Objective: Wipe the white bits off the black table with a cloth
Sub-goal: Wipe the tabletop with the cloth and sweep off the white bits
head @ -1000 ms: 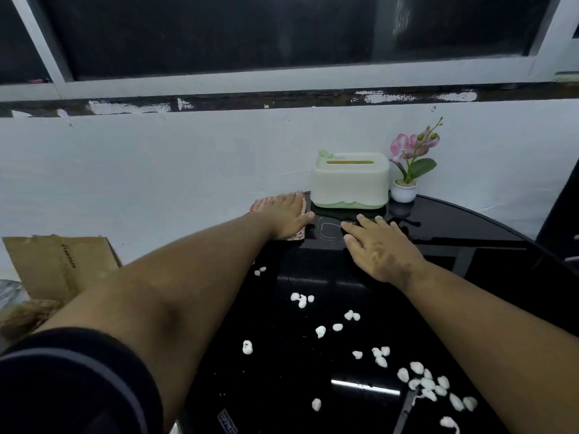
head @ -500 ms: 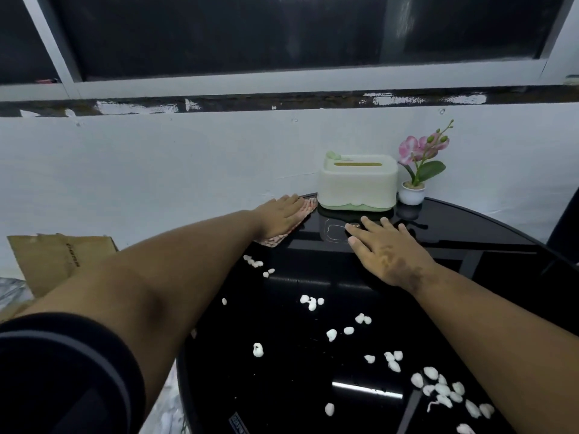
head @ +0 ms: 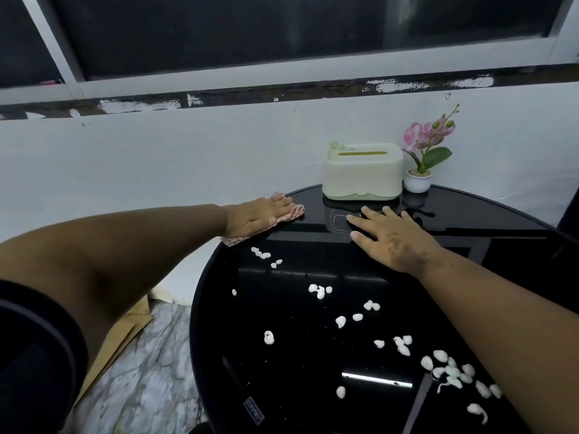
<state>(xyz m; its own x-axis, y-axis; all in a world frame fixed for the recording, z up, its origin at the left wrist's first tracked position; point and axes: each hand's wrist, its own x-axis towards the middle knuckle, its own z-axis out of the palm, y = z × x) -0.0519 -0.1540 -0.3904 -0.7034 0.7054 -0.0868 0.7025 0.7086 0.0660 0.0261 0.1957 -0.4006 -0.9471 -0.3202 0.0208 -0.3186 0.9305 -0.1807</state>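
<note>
The round black table [head: 282, 364] fills the lower right of the view. Several white bits [head: 319, 291] lie scattered over it, thickest near the right front [head: 451, 371]. My left hand [head: 257, 216] lies flat, fingers together, pressing a pink patterned cloth [head: 294, 213] onto the table's far left edge. A small cluster of bits [head: 261, 254] lies just in front of the cloth. My right hand [head: 388, 238] rests palm down with spread fingers on the far middle of the table, holding nothing.
A pale green tissue box [head: 363, 170] and a small white pot with a pink orchid [head: 418, 180] stand at the table's back by the white wall. Flattened cardboard [head: 125, 333] lies on the marble floor to the left.
My left hand has slid the cloth leftward toward the table's edge, uncovering a cluster of bits. The view has turned left. My right hand stays planted.
</note>
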